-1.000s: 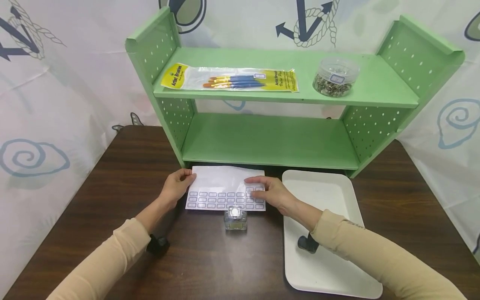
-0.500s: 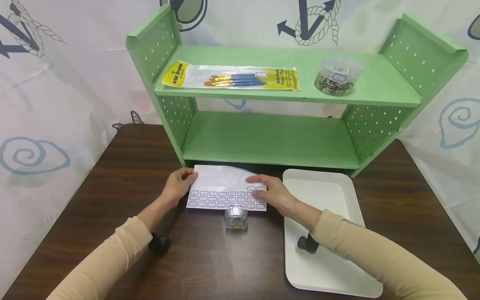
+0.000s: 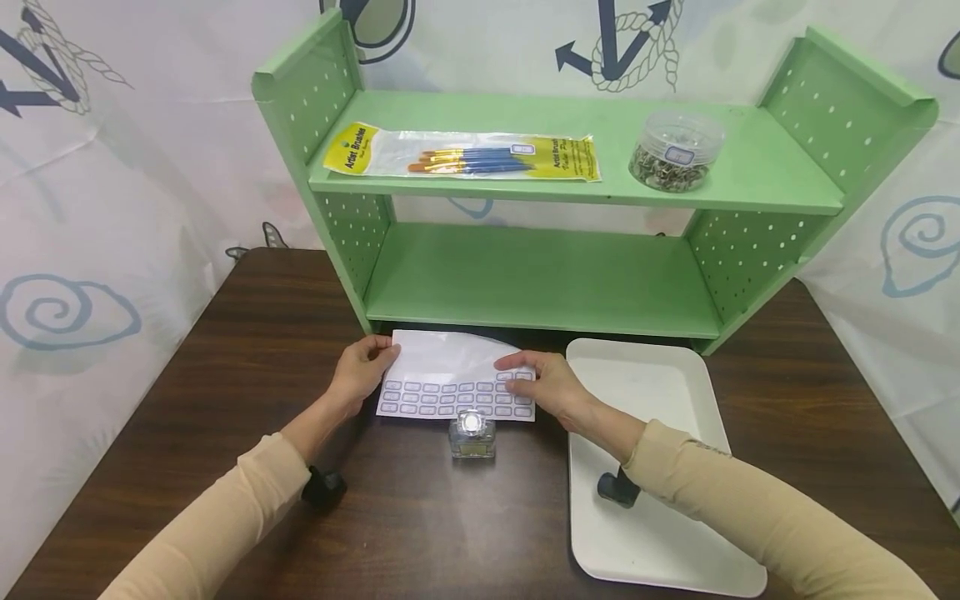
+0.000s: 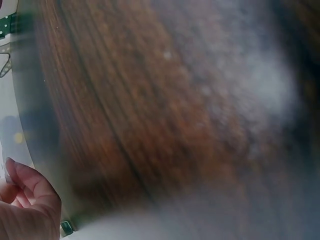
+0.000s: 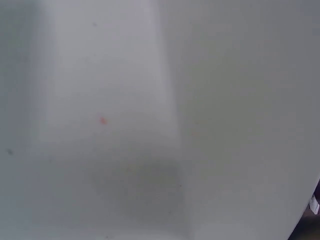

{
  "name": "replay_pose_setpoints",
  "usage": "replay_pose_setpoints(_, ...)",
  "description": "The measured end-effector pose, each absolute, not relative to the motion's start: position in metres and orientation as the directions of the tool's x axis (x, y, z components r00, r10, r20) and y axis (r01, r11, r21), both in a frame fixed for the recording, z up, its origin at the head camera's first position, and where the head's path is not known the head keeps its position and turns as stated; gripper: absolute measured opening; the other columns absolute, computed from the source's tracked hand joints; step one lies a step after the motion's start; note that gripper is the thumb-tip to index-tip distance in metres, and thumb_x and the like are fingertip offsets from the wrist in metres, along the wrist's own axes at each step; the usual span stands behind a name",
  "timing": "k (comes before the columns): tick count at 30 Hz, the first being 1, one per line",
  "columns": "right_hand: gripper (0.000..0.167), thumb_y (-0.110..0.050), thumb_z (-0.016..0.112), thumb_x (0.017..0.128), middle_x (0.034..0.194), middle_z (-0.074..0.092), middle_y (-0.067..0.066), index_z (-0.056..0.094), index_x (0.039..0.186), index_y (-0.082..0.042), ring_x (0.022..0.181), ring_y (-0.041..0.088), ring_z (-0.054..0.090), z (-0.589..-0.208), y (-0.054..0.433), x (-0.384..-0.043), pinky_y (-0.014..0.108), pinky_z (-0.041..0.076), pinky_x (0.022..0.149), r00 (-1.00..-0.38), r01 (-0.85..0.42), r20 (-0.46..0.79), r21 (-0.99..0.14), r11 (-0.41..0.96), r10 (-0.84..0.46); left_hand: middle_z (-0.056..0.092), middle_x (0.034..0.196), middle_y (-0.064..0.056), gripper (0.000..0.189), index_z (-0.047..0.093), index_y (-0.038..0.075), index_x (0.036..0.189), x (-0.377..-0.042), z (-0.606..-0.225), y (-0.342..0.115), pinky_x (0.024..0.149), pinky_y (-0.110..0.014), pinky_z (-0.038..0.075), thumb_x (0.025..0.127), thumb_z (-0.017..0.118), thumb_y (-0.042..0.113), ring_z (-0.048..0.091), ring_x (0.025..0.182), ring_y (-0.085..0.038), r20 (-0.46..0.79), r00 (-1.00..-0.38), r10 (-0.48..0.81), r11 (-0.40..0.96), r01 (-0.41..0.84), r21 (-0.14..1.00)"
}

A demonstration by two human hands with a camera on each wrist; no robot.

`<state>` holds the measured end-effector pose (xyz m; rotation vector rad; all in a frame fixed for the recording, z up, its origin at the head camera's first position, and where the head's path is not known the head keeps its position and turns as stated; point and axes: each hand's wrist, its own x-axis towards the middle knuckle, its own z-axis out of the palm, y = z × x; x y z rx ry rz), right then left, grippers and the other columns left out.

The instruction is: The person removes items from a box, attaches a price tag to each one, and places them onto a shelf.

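Observation:
A white sheet of small blue-framed labels (image 3: 435, 362) is held in front of the green shelf, its upper right edge bowed. My left hand (image 3: 356, 377) pinches the sheet's upper left edge between thumb and fingers. In the left wrist view that left hand (image 4: 32, 205) shows at the lower left corner, fingers bent. At the sheet's right side, my right hand (image 3: 551, 387) holds it, with thumb and index finger over the end labels. Just in front of the sheet's lower edge stands a small clear glass bottle (image 3: 472, 437) with a faceted stopper.
A white tray (image 3: 667, 542) lies under my right forearm; its blurred surface (image 5: 115, 100) fills the right wrist view. Behind, the green shelf (image 3: 540, 279) bears a packet of artist brushes (image 3: 465, 157) and a clear jar of small metal pieces (image 3: 675, 154) on its upper board.
The sheet and both hands have shifted slightly to the right, and the sheet's upper right edge has bowed more. The bottle and tray stay put.

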<state>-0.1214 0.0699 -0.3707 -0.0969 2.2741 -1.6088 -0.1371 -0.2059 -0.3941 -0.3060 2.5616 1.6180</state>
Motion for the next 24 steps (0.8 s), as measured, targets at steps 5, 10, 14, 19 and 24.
replay_pose_setpoints(5, 0.033, 0.006, 0.063, 0.082, 0.116, 0.063, 0.011, 0.067, 0.113, -0.005, 0.088, 0.014, 0.06, -0.372, 0.0706, -0.1228, 0.022, 0.051, 0.072, -0.934, 0.16, -0.255, -0.926, 0.343, -0.252, 0.055, 0.093, -0.01, 0.029, 0.054, -0.007, 0.115, -0.137, -0.3927, -0.2041, 0.062, -0.017, 0.042, 0.097, 0.051, 0.015, 0.049, 0.073, -0.009, -0.19, -0.974, -0.122, 0.414, -0.224, 0.882)
replay_pose_setpoints(10, 0.039, 0.01, 0.06, 0.082, 0.112, 0.064, 0.013, 0.064, 0.117, -0.006, 0.085, 0.014, 0.063, -0.3742, 0.0724, -0.1246, 0.024, 0.053, 0.073, -0.918, 0.202, -0.292, -0.926, 0.32, -0.268, 0.054, 0.094, -0.011, 0.03, 0.053, -0.006, 0.116, -0.1379, -0.3927, -0.2043, 0.062, -0.017, 0.043, 0.097, 0.05, 0.016, 0.049, 0.074, -0.01, -0.203, -0.972, -0.122, 0.413, -0.236, 0.88)
replay_pose_setpoints(14, 0.041, 0.012, 0.056, 0.083, 0.11, 0.066, 0.014, 0.062, 0.12, -0.003, 0.086, 0.014, 0.065, -0.3725, 0.0755, -0.1251, 0.026, 0.054, 0.076, -0.898, 0.224, -0.31, -0.933, 0.282, -0.311, 0.053, 0.096, -0.011, 0.029, 0.053, -0.006, 0.116, -0.1381, -0.3932, -0.2051, 0.064, -0.018, 0.042, 0.098, 0.049, 0.016, 0.049, 0.078, -0.012, -0.204, -0.971, -0.121, 0.427, -0.237, 0.873)
replay_pose_setpoints(19, 0.041, 0.014, 0.054, 0.083, 0.107, 0.066, 0.017, 0.059, 0.121, 0.001, 0.078, 0.011, 0.065, -0.3714, 0.0772, -0.1254, 0.024, 0.054, 0.071, -0.882, 0.246, -0.322, -0.937, 0.247, -0.344, 0.054, 0.097, -0.012, 0.028, 0.054, -0.005, 0.115, -0.1379, -0.3923, -0.2051, 0.064, -0.019, 0.042, 0.098, 0.049, 0.016, 0.049, 0.081, -0.015, -0.197, -0.973, -0.12, 0.447, -0.231, 0.864)
replay_pose_setpoints(24, 0.04, 0.015, 0.052, 0.083, 0.107, 0.065, 0.019, 0.059, 0.12, 0.002, 0.078, 0.012, 0.064, -0.3728, 0.0778, -0.1264, 0.023, 0.054, 0.07, -0.878, 0.252, -0.33, -0.935, 0.25, -0.347, 0.054, 0.096, -0.011, 0.028, 0.055, -0.005, 0.115, -0.1379, -0.3922, -0.2045, 0.063, -0.018, 0.042, 0.097, 0.05, 0.016, 0.049, 0.078, -0.013, -0.196, -0.973, -0.126, 0.444, -0.232, 0.865)
